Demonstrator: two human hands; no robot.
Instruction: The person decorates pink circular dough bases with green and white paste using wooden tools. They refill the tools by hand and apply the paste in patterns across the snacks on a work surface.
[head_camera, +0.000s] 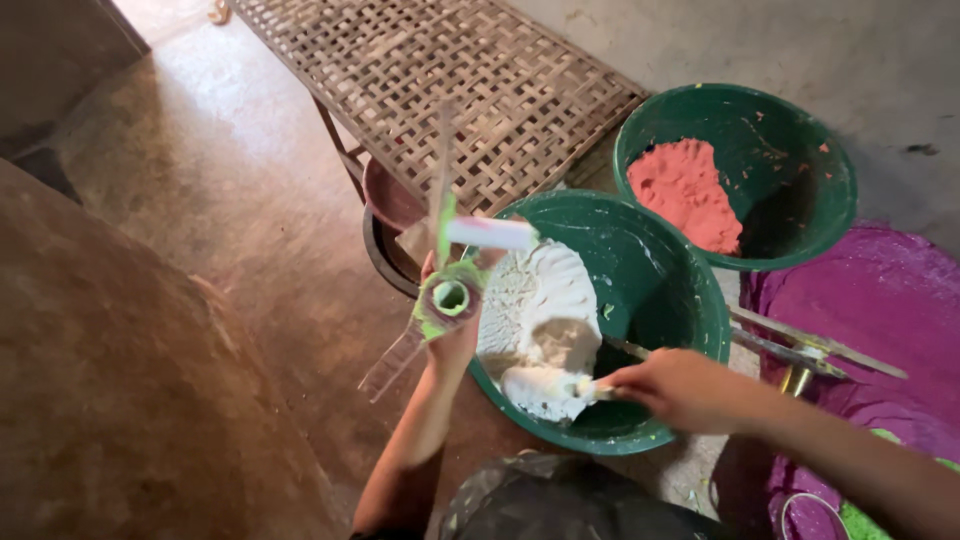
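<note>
Over the green basin (690, 300) of white paste (545, 315), the right hand (675, 388) grips a paste-loaded stick (585, 388), long axis pointing nine o'clock. Ten o'clock from it, the left hand (452, 335) clasps a green-smeared spoked frame (445, 295), nearer.

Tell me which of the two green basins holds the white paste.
The nearer green basin, the one the right hand reaches into, holds the white paste. The farther green basin, beside the woven rack, holds red powder instead.
</note>
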